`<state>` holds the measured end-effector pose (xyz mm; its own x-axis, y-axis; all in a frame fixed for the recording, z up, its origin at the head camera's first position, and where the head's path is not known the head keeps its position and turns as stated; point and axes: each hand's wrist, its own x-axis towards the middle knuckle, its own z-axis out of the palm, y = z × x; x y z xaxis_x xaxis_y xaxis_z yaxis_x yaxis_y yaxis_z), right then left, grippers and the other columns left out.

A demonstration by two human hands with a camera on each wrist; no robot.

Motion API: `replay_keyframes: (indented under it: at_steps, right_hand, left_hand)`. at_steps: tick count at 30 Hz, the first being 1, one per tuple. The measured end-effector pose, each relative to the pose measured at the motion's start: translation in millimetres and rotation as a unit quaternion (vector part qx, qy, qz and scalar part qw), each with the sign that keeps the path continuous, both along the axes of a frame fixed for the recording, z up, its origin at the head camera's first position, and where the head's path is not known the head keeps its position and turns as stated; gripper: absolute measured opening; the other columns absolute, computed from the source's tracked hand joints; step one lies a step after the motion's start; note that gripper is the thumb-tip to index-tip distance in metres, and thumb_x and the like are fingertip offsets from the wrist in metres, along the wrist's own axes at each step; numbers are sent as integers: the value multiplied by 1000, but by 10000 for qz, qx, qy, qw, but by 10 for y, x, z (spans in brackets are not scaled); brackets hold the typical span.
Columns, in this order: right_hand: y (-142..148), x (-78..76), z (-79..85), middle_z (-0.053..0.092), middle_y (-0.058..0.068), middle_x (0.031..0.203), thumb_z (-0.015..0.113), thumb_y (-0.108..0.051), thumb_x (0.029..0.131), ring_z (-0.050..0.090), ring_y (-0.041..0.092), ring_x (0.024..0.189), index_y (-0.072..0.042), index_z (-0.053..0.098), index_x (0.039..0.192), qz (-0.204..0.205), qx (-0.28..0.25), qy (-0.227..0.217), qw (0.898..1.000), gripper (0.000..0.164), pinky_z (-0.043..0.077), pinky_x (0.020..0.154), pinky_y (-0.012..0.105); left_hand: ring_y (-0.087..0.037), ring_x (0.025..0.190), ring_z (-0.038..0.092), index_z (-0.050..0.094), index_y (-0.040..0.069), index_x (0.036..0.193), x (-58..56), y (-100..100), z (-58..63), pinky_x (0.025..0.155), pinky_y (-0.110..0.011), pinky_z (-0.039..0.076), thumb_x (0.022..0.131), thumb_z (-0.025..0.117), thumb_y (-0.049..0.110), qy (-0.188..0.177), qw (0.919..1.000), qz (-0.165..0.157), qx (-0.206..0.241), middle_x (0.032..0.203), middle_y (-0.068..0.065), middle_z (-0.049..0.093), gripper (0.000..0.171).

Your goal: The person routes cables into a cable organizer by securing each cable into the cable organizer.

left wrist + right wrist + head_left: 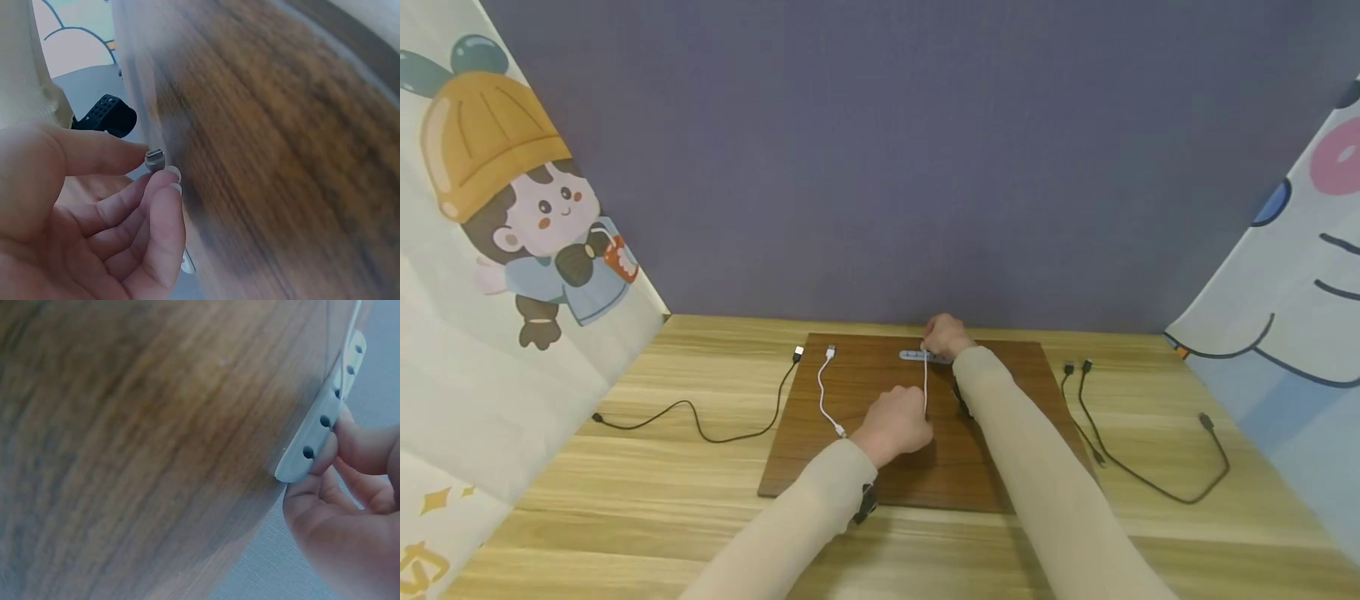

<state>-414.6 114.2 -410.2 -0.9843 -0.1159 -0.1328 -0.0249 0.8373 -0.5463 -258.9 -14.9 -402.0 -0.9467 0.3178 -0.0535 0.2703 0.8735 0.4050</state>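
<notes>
A white charging cable [926, 387] runs taut between both hands, across a pale cable-holder strip [913, 355] near the far edge of the brown wooden board. My left hand [895, 423] pinches the near end, and its small plug [155, 160] pokes out between thumb and fingers in the left wrist view. Just behind the strip, my right hand [947, 335] pinches the cable's far part; the far tip is hidden by the fingers. In the right wrist view the cable [352, 328] crosses the holder [315, 428], which has several round slots, and the right fingers touch close to it.
On the board [977, 475], left of my hands, lies a short white cable [822, 392]. A black cable [700, 425] stretches over the light wooden table [625, 492] at left. Two more dark cables, one short [1078, 425] and one long [1150, 483], lie at right. A grey panel [880, 167] stands behind.
</notes>
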Motion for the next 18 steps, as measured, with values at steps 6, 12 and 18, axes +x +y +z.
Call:
replay_keyframes:
  at_steps: [6,12,18]
  right_hand:
    - [-10,51,8,64,17,116,67,-13,96,61,28,98,1,64,117,-22,-40,-43,10000,25,53,80,38]
    - [-35,136,13,64,18,119,66,-12,96,61,30,103,1,64,116,-75,-58,-58,9999,24,53,85,41]
    - [-43,226,15,64,18,118,65,-13,96,60,28,100,2,63,117,-72,-49,-43,10000,25,53,84,40]
  left_hand:
    - [-16,48,48,53,13,63,41,-68,45,44,-31,40,88,65,14,-119,9999,-57,99,60,-2,51,27]
    - [-16,50,47,51,14,62,98,-201,101,47,-32,41,89,63,14,-26,10000,-48,11,59,-1,49,29]
    - [-15,48,43,48,14,63,138,-370,117,45,-32,37,92,61,14,11,10000,5,57,58,-1,44,31]
